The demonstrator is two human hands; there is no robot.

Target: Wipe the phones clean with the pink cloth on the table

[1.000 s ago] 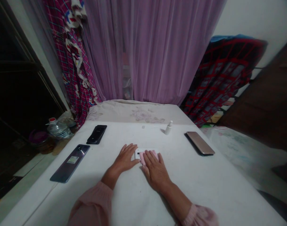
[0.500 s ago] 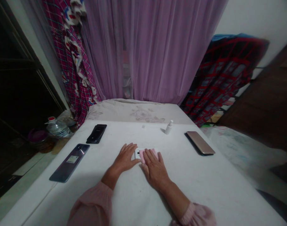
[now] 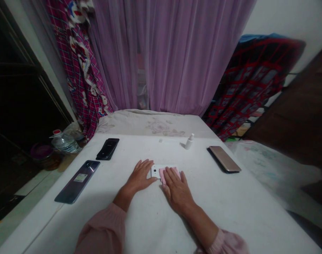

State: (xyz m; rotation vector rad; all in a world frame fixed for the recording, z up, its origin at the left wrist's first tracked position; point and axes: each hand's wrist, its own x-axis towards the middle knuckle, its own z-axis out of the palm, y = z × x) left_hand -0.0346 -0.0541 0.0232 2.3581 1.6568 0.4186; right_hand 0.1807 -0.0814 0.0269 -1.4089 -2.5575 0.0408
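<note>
A white smartphone [image 3: 156,173] lies back side up on the white-covered table, its camera end toward my left hand [image 3: 141,175]. That hand braces the phone's left end, thumb at the near edge and index finger at the far edge. Under the flattened fingers of my right hand [image 3: 178,188] is a folded pink cloth [image 3: 162,175], pressed onto the phone's back. The cloth and fingers hide most of the phone's right part. A small white spray bottle [image 3: 188,142] stands upright beyond my right hand.
At the left lie a dark phone with a cable [image 3: 77,182] and stacked black phones [image 3: 108,149]. A gold-coloured phone [image 3: 224,159] rests on a dark one at the right. Purple curtains [image 3: 182,56] hang behind the table, and a water jug [image 3: 64,141] stands off its left side.
My right hand has slid slightly right with the pink cloth, uncovering more of the phone near its camera. My left hand stays at the phone's end.
</note>
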